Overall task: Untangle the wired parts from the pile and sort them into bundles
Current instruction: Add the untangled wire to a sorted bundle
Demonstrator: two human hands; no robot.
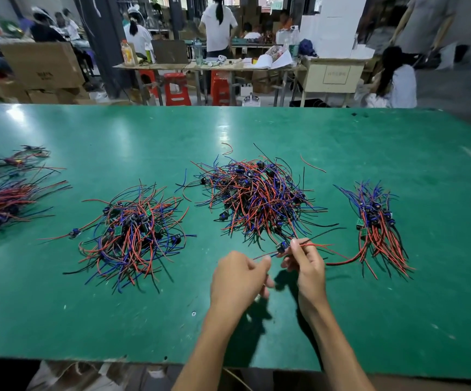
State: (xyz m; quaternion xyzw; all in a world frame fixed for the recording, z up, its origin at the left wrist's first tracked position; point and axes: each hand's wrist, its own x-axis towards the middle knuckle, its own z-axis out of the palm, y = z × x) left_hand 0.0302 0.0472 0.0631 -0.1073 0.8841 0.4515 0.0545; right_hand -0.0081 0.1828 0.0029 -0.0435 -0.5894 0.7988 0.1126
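A big tangled pile [259, 196] of red, blue and black wired parts lies at the middle of the green table [257, 128]. A second tangled pile [135, 235] lies to its left. A tidier bundle [377, 230] with its wires running one way lies at the right. My right hand [307, 266] pinches one wired part [282, 246] just below the big pile; its red wire sticks out to the right. My left hand [240, 277] pinches the red wire end of the same part at the left.
More bundles [0, 201] lie at the table's left edge. The table's near edge runs below my forearms. Beyond the far edge stand cardboard boxes [42, 66], red stools [176, 88], other benches and several people.
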